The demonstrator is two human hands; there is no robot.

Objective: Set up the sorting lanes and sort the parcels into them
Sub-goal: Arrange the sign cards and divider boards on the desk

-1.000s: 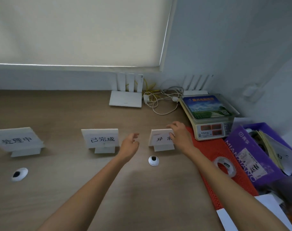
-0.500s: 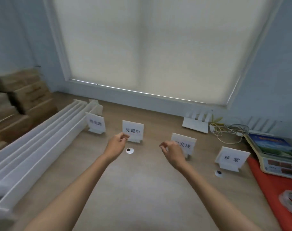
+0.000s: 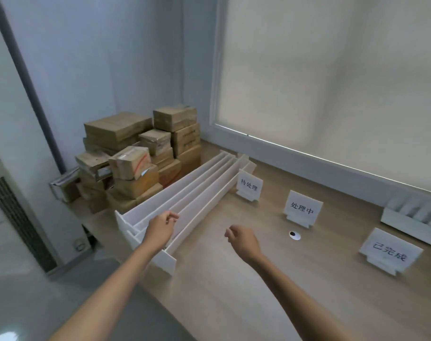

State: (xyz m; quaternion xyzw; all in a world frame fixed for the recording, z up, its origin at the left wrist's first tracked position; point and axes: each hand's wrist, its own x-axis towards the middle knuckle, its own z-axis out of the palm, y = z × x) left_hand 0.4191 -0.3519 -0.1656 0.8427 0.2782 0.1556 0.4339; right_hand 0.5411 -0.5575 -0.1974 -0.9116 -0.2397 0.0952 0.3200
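Parcels [image 3: 135, 158] now fully in view, left hand [image 3: 160, 227] over white dividers [image 3: 197, 193].

The worktop [image 3: 234, 291] is pale wood with a fine grain. The long lane dividers [image 3: 185, 200] are plain white. The stacked parcels [image 3: 118, 126] are brown cardboard, and the front parcel [image 3: 130, 163] carries a red-orange line. The sign cards [image 3: 249, 185] are white with black characters. The small disc [image 3: 294, 235] is white with a black centre. The blind [image 3: 332, 82] is cream, the wall [image 3: 111, 57] pale blue-grey.

Soft daylight through the drawn blind [image 3: 332, 82], faint shadows, wide-angle bowing (edges slightly blurred)
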